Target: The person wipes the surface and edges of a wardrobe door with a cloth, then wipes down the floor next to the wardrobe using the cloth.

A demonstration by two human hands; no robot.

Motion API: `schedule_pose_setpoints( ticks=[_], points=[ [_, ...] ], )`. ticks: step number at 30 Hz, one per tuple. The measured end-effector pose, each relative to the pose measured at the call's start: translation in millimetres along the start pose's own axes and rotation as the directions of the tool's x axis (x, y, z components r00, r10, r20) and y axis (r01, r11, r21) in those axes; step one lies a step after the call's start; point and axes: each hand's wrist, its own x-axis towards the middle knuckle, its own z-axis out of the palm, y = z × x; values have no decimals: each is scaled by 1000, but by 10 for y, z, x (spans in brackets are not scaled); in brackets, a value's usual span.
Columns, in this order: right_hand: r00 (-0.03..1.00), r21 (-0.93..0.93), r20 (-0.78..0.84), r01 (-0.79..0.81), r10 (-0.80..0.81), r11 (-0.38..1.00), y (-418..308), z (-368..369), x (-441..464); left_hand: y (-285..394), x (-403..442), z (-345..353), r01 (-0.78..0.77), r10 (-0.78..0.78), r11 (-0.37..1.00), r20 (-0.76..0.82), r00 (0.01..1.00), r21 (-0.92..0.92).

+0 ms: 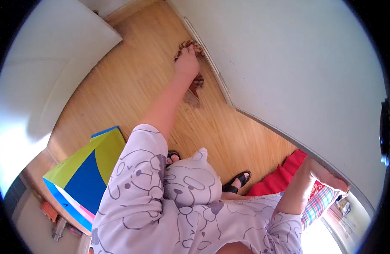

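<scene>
Brown patterned cloth (199,49): is lying bunched on the wooden floor (220,129), close beside the foot of a white panel (296,63).
Left hand (187,63): is reaching down with its fingers clamping onto the cloth, which is showing past the fingertips and behind the wrist.
Right hand (332,182): is resting at the lower edge of the white panel (whether its fingers are standing apart or together, I cannot tell).
Black sandal (241,178): is sitting on the floor with a foot in it; another is partly hiding behind the printed clothing (135,182).
Red fabric (277,174): is lying between that sandal and the right forearm, with checked fabric (324,206) showing below the right hand.
Yellow-green and blue object (104,146): is standing at the left, near the left sleeve.
White surface (46,63): is curving along the far left.
</scene>
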Motion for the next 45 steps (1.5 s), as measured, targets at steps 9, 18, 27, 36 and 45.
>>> schedule_pose_setpoints(
  ticks=[9,18,27,36,45],
  points=[
    [1000,14,20,19,-19,1000,-22,50,51,266,-1741,99,-266,260,962,519,814,-65],
    [736,385,81,-645,672,660,-101,-499,-361,151,-1878,-265,395,69,361,447,892,-845],
    [-444,-528,681,-849,583,-30,-283,254,-2255,152,-2048,-792,690,319,-142,627,711,-710],
    [-292,-211,743,-956,602,-203,-431,562,-2267,27,-2007,-982,630,292,-267,562,774,-729],
    [-93,93,748,-966,657,-242,-715,647,-1848,-385,-1777,-1362,398,282,-300,317,905,-867]
  ],
)
